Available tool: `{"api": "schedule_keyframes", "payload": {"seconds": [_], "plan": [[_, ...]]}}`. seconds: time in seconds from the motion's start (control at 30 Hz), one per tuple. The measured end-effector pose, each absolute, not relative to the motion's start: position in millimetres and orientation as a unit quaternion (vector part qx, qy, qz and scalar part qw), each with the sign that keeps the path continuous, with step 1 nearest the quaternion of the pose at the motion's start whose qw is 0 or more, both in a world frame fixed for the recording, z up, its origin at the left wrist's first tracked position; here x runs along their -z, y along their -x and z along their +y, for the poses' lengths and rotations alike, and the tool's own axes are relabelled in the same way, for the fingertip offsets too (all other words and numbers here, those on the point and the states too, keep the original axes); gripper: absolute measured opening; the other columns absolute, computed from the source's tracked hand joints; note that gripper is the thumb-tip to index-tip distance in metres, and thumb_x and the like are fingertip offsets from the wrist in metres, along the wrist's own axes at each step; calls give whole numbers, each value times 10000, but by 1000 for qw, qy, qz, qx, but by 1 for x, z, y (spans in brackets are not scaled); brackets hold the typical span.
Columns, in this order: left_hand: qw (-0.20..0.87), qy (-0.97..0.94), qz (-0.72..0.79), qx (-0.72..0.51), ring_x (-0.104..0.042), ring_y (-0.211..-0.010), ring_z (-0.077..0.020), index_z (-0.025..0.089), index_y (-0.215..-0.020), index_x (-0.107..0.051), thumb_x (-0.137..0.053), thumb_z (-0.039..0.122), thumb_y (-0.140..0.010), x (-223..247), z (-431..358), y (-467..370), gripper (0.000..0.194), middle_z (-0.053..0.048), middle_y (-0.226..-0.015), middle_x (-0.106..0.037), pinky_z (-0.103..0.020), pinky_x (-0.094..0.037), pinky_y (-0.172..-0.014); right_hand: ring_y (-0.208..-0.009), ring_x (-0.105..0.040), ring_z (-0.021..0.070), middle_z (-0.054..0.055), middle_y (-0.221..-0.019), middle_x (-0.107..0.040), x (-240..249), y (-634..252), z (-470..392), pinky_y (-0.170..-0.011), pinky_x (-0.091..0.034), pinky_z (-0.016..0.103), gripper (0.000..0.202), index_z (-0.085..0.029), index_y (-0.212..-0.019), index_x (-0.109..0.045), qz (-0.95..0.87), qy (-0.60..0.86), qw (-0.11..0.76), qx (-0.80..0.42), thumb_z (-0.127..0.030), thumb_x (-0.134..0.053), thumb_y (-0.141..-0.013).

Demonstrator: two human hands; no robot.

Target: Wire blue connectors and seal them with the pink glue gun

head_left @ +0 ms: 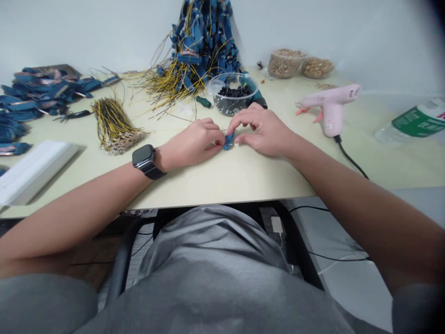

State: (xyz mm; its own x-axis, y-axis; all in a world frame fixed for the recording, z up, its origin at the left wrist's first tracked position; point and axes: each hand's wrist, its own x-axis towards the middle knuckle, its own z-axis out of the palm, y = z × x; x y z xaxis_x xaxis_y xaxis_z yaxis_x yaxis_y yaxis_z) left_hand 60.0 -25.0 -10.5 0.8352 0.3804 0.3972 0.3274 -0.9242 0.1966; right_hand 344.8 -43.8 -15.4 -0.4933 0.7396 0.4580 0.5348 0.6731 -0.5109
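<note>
A small blue piece (228, 141) is between my hands, just above or on the table; its details are too small to make out. My left hand (200, 141), with a dark watch (143, 156) on its wrist, pinches the left side of the piece between thumb and fingers. From the right, my right hand (264, 127) arches over it. The right index fingertip touches or nearly touches the top of the piece, while the thumb stands a little apart from it. Beyond the hands is a clear round tub (212, 88) of small black parts (236, 91).
Blue pieces with yellow and black wires (200, 41) are heaped against the wall, with more blue pieces (45, 90) at left. A wire bundle (113, 123), pliers (74, 114) and a white box (38, 171) lie left. A pink glue gun (332, 106) and bottle (417, 121) are right.
</note>
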Motion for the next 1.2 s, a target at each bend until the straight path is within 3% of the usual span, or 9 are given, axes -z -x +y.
{"api": "schedule_keyframes", "payload": {"seconds": [0.23,0.7,0.9,1.07,1.2], "plan": [[69,-953,194,-223,-761,-1006,-278,210,-1069,-887,-660,215,-1104,11,-26,-60,230,-119,-1055,-882,-435,-602,-1025,-995,-620,268,44,-1040,-716,16,-340,-49,-963,-545,445,247,-294,-1110,-927,-838,396,335,-169,-369,-1032,-900],[88,-949,192,-236,-762,-978,-274,212,-1020,-874,-672,203,-1071,11,-27,-61,208,-105,-1012,-869,-445,-617,-1023,-967,-625,255,47,-1022,-694,21,-340,-45,-962,-556,446,201,-276,-1096,-934,-835,404,336,-163,-357,-1020,-933],[82,-950,191,-232,-758,-940,-273,211,-997,-857,-623,261,-1094,9,-29,-61,258,-115,-978,-847,-455,-629,-996,-952,-623,249,41,-1038,-696,21,-340,-44,-977,-544,441,178,-291,-1095,-943,-836,404,337,-158,-295,-1005,-928],[86,-943,211,-243,-756,-931,-287,197,-1036,-878,-613,403,-1169,11,-31,-64,362,-128,-949,-835,-466,-622,-977,-949,-631,246,44,-1066,-706,20,-340,-45,-997,-540,445,159,-290,-1104,-943,-836,408,330,-163,-279,-984,-951],[81,-943,212,-242,-759,-943,-294,183,-1048,-887,-623,399,-1176,13,-31,-65,364,-143,-969,-843,-464,-620,-965,-966,-639,254,45,-1059,-712,19,-339,-46,-997,-542,445,152,-290,-1095,-948,-837,406,329,-164,-266,-972,-947]]}}
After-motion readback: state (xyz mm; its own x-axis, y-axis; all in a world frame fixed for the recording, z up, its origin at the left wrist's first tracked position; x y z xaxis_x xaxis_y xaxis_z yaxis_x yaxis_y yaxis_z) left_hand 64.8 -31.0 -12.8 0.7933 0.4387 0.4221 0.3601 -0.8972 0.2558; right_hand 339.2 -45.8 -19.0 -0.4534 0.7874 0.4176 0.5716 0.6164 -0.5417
